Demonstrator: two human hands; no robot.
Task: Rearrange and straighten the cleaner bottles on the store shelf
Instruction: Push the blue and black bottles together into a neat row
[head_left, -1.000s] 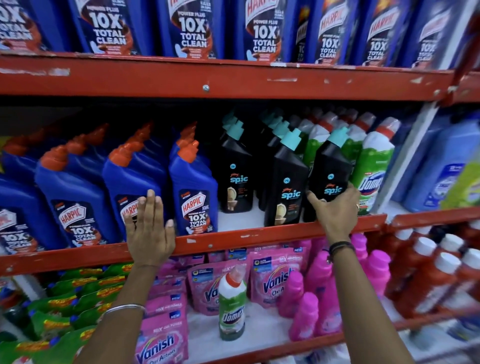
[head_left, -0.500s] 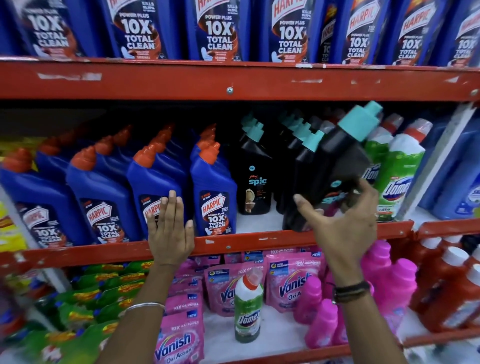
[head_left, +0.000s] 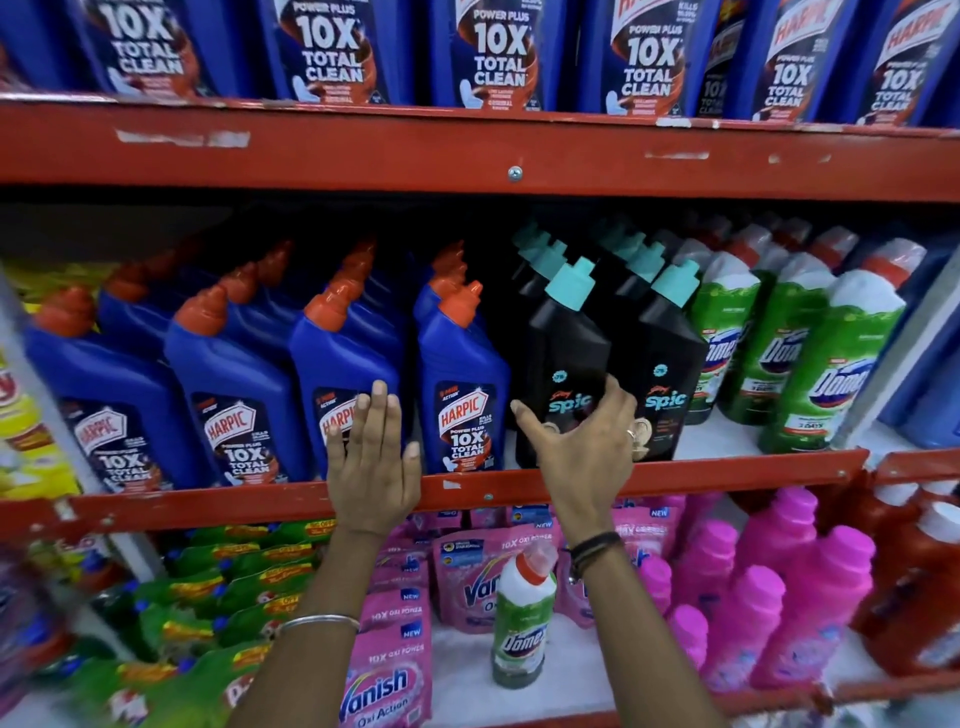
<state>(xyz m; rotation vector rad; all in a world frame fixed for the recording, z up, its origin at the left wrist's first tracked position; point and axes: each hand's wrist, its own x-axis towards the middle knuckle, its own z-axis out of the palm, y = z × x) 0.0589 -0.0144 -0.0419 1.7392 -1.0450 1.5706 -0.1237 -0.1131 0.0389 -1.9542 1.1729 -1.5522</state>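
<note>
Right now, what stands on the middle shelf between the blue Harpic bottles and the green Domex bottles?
In the head view, two rows of black Spic bottles stand between them. The right hand is around the front left one.

Red shelf (head_left: 727, 475) w/ blue Harpic bottles (head_left: 462, 384), black Spic bottles (head_left: 563, 358), green Domex bottles (head_left: 826, 364).

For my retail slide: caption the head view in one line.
Right hand fingers spread around a black cleaner bottle on the red shelf; left hand flat against a blue bottle.
</note>
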